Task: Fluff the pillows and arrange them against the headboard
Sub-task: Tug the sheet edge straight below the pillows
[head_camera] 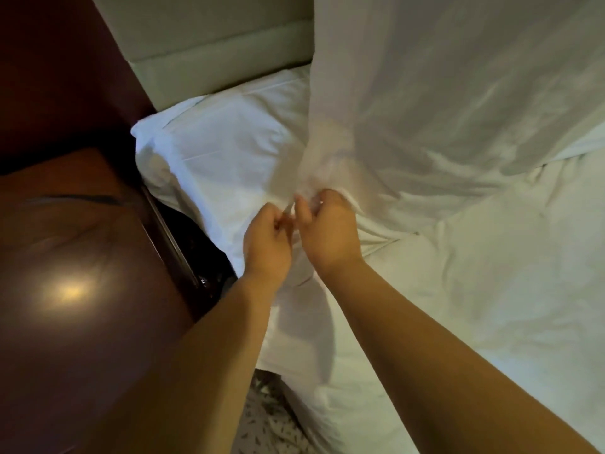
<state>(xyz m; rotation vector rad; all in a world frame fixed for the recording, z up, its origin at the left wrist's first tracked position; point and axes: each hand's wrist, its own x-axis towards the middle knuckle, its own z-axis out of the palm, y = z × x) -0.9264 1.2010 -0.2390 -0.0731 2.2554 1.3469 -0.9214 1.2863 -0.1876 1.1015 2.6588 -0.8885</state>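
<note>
A large white pillow (458,93) stands upright on the bed, leaning toward the padded headboard (212,60). A second white pillow (229,152) lies flat beneath it at the bed's left edge, one end against the headboard. My right hand (330,231) is closed on the lower left corner of the upright pillow. My left hand (266,244) sits right beside it, fingers pinched on the same bunched corner of fabric. Both forearms reach in from the bottom of the view.
A dark wooden nightstand (82,273) with a glossy top stands close to the bed on the left. The white rumpled duvet (491,306) covers the mattress to the right. Patterned carpet (262,421) shows at the bottom between nightstand and bed.
</note>
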